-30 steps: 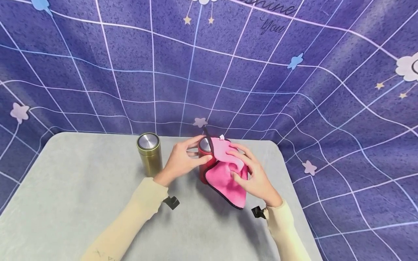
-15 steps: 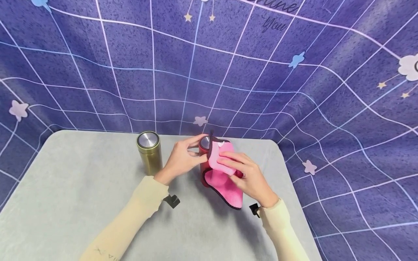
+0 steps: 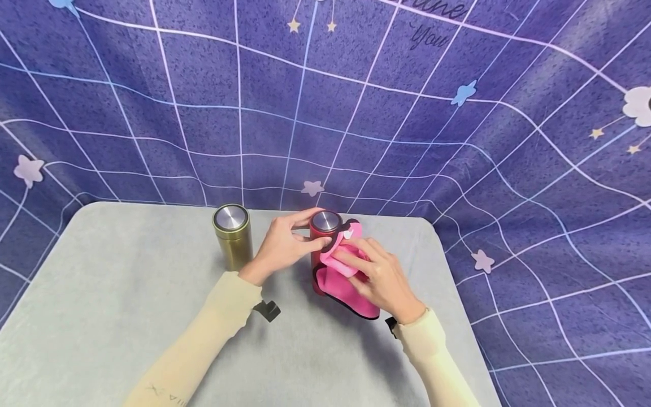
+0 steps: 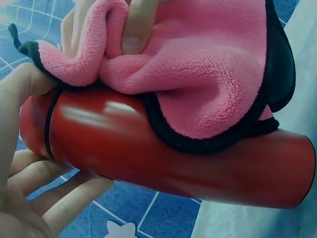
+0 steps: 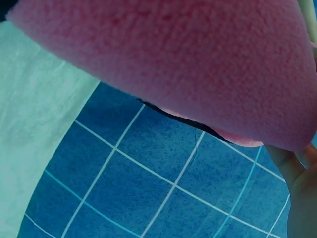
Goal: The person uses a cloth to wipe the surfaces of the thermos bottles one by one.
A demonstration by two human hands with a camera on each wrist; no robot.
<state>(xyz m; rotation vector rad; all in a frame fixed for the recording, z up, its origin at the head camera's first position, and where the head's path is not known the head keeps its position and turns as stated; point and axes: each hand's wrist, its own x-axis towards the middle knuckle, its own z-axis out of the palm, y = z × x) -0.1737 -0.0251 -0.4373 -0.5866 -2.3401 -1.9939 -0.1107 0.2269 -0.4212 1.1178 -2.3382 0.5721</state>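
A red thermos [image 3: 316,257] with a silver lid top stands on the table, and my left hand [image 3: 282,249] grips it near its upper end, thumb in front and fingers behind. In the left wrist view the red body of the thermos [image 4: 124,158] shows a thin black ring near the lid. My right hand [image 3: 381,277] holds a pink fleecy cloth [image 3: 351,291] with black edging, bunched between the fingers. The cloth touches the side of the thermos, its lower part hanging loose. In the right wrist view the cloth [image 5: 188,64] hides most of that hand.
An olive-green thermos [image 3: 236,249] with a silver lid top stands upright left of my left hand. The grey table [image 3: 127,294] ends at a purple-blue grid-patterned curtain [image 3: 203,124] behind and to the right.
My right hand has shifted left and folded the cloth's upper part together. The cloth's top edge has moved down and right, uncovering the red thermos's lid. My left hand keeps its grip.
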